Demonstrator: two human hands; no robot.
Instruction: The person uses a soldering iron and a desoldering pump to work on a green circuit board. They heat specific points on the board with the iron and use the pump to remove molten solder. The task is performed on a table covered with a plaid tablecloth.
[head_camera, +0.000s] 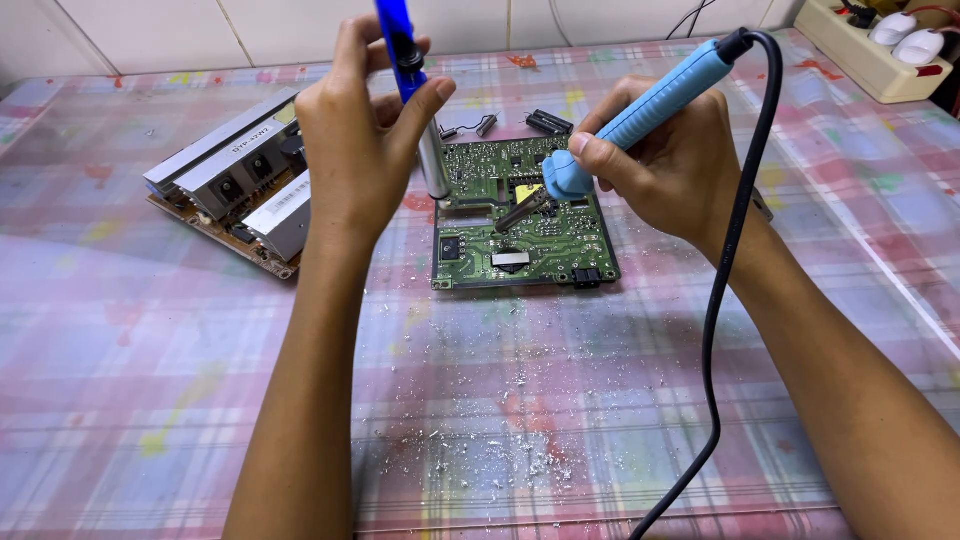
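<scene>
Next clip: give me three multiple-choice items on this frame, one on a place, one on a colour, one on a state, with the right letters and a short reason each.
1. Where does the grey-finned second board lie?
A. Left of the green circuit board
B. Right of it
C. On top of it

2. What colour is the soldering iron's handle?
A. Red
B. Light blue
C. Yellow

3. What is the left hand doing?
A. Resting flat on the plaid tablecloth
B. Holding the dark blue desoldering pump upright
C. Empty in the air

Answers: 1 A, it sits nearer the left edge. 2 B, seen in the right hand. 3 B, fingers wrap the pump.
</scene>
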